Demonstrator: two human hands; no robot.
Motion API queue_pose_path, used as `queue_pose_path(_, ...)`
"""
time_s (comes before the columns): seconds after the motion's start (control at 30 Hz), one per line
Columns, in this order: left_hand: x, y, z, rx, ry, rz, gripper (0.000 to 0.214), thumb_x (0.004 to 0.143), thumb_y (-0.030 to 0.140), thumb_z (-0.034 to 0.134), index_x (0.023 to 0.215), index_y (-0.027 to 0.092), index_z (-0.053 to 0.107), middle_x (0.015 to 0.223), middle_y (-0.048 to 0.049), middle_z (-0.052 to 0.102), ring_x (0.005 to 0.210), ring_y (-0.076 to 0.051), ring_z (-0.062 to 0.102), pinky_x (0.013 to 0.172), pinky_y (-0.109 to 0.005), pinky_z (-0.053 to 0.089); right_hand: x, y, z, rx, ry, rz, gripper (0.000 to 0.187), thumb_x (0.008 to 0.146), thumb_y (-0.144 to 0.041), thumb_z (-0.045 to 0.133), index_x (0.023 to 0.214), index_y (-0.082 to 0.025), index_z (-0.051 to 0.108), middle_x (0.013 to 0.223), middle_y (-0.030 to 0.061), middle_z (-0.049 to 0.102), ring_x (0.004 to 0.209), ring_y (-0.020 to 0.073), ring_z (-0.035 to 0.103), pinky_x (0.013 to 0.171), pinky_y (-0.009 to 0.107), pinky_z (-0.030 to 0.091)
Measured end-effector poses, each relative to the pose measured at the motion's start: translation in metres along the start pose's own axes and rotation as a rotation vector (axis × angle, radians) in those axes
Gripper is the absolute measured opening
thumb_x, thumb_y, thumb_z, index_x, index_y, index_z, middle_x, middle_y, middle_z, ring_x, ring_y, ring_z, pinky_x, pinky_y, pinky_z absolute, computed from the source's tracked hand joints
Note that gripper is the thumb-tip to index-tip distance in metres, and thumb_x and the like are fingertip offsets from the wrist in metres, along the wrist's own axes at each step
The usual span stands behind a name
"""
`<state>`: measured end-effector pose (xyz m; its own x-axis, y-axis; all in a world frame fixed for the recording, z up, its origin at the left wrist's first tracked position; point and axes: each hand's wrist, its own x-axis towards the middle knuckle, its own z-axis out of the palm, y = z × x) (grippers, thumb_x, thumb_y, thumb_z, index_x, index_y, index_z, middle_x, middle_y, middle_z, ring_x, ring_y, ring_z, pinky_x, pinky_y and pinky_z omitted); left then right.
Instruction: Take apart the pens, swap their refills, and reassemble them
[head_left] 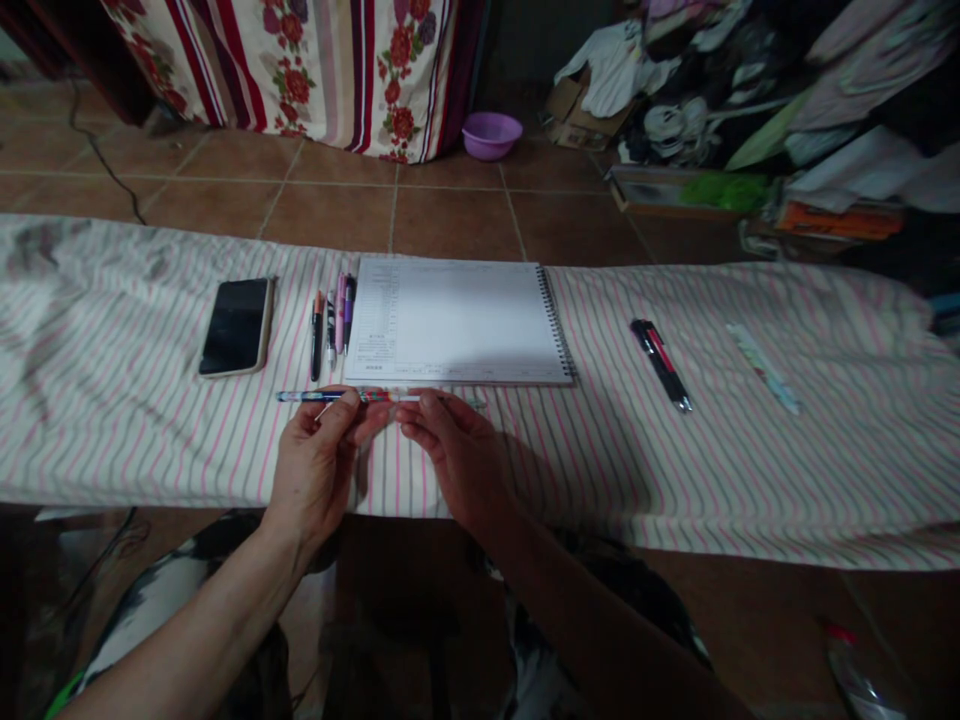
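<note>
Along the near edge of the notebook, here's the pen, level from side to side, with both hands on it! Left hand: thumb over the top, fingers behind, the grip pinching the patterned barrel. Right hand: another pinch, thumb and fingers pressed on the paler stretch. Is the pen clear of the striped cloth or brushing it? Can't call that from this angle.

Now, handling. This looks a featherweight, surely, and stiff along its length; no squeeze needed, fingertips will do. The barrel seems smooth, so I'd expect it to roll or twist under a lazy thumb. The slim right-hand portion looks the delicate bit, the one I'd fear bending. Best hold? Left on the thick of the barrel, right close in on the pale part, both pulling straight in line, no sideways load.

And what a looker! Dark blue with pale patterning out at the left, a burst of red and mixed colours between the hands, then white, then a thin, greyish end poking out beyond the right fingers. One piece or two under those fingers? Too blurred and too covered to say.
</note>
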<state>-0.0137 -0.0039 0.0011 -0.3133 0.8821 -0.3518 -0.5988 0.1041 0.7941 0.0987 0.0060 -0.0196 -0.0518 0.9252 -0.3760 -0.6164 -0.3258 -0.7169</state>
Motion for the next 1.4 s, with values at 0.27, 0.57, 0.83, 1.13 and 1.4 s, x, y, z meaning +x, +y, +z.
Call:
queue_pose_path(0.27,-0.001,-0.001,0.002,-0.027,0.010,-0.053,0.004,0.069,0.009,0.068,0.072,0.009,0.065,0.075,-0.0061,0.071,0.069,-0.015,0.068,0.071,-0.027,0.057,0.000,-0.001,0.000,-0.021,0.028,-0.019,0.014,0.066,-0.030,0.072,0.072,-0.018,0.068,0.066,-0.0003,0.068,0.065,0.0115,0.065,0.066,0.026,0.055)
queue_pose_path(0.57,0.001,0.001,0.004,-0.151,0.084,-0.193,0.018,0.079,0.001,0.052,0.066,0.007,0.062,0.073,-0.0083,0.069,0.070,-0.015,0.068,0.068,-0.022,0.057,0.000,-0.002,-0.001,-0.012,0.004,-0.042,0.011,0.068,-0.028,0.071,0.073,-0.019,0.069,0.067,-0.0009,0.069,0.064,0.0095,0.065,0.063,0.022,0.054)
queue_pose_path(0.83,0.003,0.004,0.002,-0.242,0.116,-0.393,0.018,0.085,0.001,0.043,0.078,0.006,0.059,0.073,-0.0081,0.065,0.061,-0.009,0.064,0.054,-0.013,0.054,0.002,-0.001,-0.003,-0.124,-0.007,-0.094,0.015,0.070,-0.032,0.069,0.079,-0.020,0.069,0.070,-0.0009,0.070,0.065,0.0113,0.066,0.059,0.022,0.053)
queue_pose_path(1.13,0.001,0.000,0.005,-0.305,0.111,-0.439,0.016,0.083,0.000,0.044,0.084,0.005,0.059,0.077,-0.0093,0.066,0.067,-0.011,0.065,0.063,-0.019,0.057,0.001,0.001,-0.005,-0.300,-0.065,-0.174,0.019,0.069,-0.029,0.069,0.085,-0.020,0.066,0.077,-0.0002,0.071,0.072,0.0139,0.066,0.064,0.027,0.053)
queue_pose_path(1.4,-0.003,-0.009,0.000,-0.180,-0.023,-0.480,0.010,0.080,0.008,0.052,0.079,0.007,0.062,0.074,-0.0096,0.066,0.064,-0.010,0.063,0.061,-0.018,0.054,0.002,0.000,-0.007,-0.414,-0.008,-0.211,0.015,0.070,-0.027,0.066,0.083,-0.020,0.066,0.071,-0.0012,0.070,0.065,0.0126,0.064,0.066,0.028,0.053)
